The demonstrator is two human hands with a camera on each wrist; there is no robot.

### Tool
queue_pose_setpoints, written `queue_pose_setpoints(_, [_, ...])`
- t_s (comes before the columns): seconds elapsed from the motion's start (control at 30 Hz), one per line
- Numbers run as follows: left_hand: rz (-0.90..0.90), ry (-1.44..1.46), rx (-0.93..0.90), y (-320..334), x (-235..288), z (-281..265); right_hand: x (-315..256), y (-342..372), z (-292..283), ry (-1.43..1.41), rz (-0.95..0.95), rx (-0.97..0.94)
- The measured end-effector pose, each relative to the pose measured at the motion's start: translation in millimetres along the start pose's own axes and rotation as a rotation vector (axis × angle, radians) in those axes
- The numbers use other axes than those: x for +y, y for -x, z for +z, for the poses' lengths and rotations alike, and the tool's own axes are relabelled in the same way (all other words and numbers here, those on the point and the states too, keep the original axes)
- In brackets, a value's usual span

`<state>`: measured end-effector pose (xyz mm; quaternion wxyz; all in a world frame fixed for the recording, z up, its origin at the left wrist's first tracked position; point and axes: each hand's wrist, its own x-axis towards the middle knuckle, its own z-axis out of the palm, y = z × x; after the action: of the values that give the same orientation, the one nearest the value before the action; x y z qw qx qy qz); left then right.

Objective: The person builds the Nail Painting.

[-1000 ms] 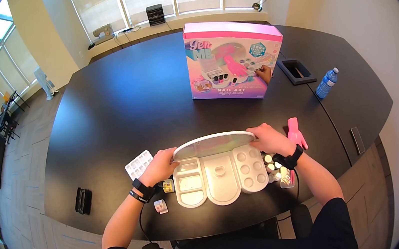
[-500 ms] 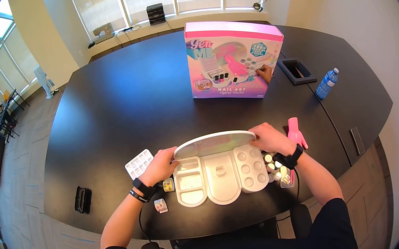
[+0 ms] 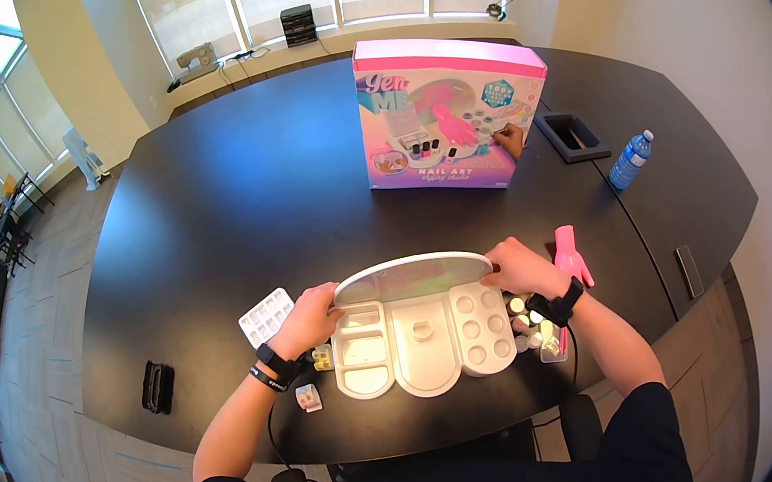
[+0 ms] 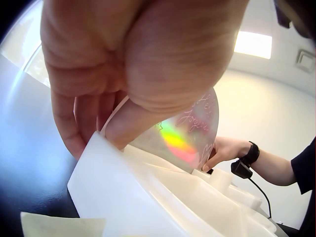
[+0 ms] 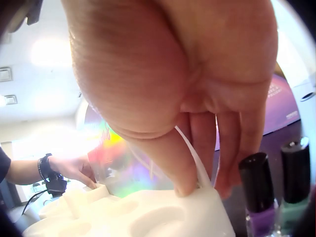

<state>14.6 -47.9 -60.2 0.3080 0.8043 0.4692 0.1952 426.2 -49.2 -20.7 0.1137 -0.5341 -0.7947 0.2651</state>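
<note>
A white tray (image 3: 429,383) with compartments and round wells lies near the table's front edge. A semicircular mirror-like panel (image 3: 411,280) stands upright along its back edge. My left hand (image 3: 312,321) grips the panel's left corner, thumb in front and fingers behind; the left wrist view shows this thumb on the shiny panel (image 4: 148,136). My right hand (image 3: 523,269) holds the right corner the same way, its thumb pressing by the tray's corner (image 5: 210,207) in the right wrist view.
Small bottles (image 3: 518,305) and a pink plastic hand (image 3: 568,256) lie right of the tray. Left are a white nail sheet (image 3: 267,318), small rolls (image 3: 308,397) and a black case (image 3: 157,386). A large pink box (image 3: 452,115) and a water bottle (image 3: 631,160) stand behind.
</note>
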Motion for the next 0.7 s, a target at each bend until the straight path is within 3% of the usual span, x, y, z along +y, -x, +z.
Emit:
queue_pose_setpoints(0.27, [-0.092,0.032,-0.06,-2,-4,-2,3,-3,4,0.073,0.062,-0.085])
queue_pose_setpoints(0.47, [-0.113,0.121,-0.101,-3,-11,-2,-7,6,-5,-0.016,-0.05,-0.007])
queue_pose_setpoints(0.7, [-0.168,0.11,-0.132,0,-4,-6,8,1,7,0.017,-0.055,0.009])
